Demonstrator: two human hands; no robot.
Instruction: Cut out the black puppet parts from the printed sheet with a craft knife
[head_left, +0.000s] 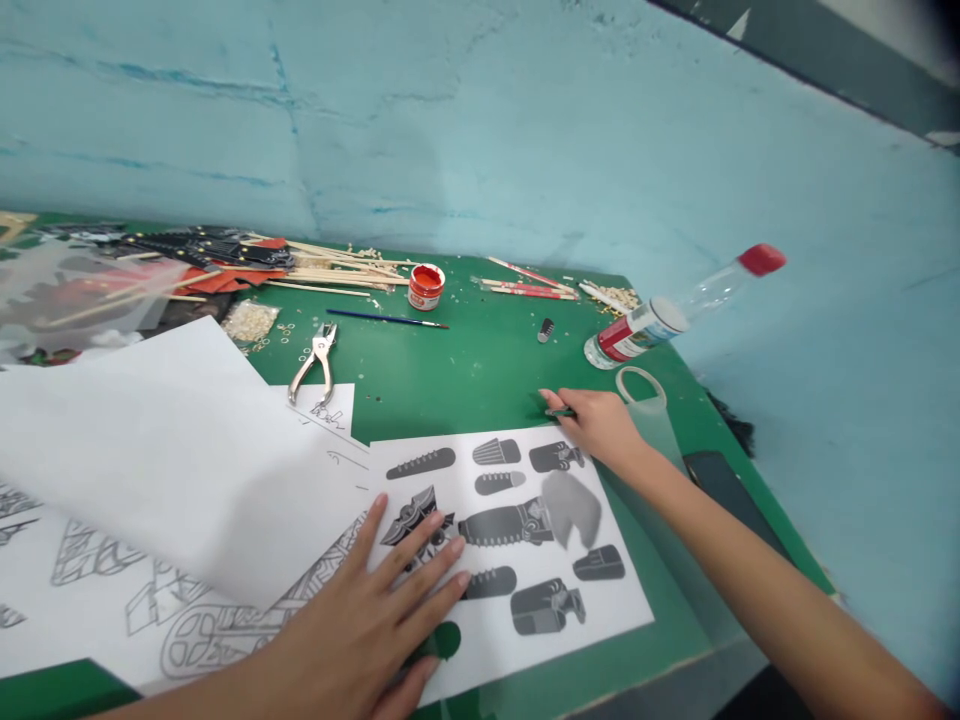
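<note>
My left hand [375, 610] lies flat with fingers spread on a white sheet printed with grey and black shapes [525, 545], at its left edge. My right hand [596, 422] reaches across to the sheet's far right corner. Its fingers are pinched on a small dark green object [557, 411] that rests on the green table [450, 370]. A translucent film [660, 420] lies under my right wrist.
A large blank sheet [172, 440] covers line drawings [187, 620] at left. Beyond lie a hole punch [316, 362], a thin brush [386, 318], an open red paint pot [426, 286], wooden sticks [337, 270], a tilted bottle with a red cap [675, 310] and a tape ring [640, 381].
</note>
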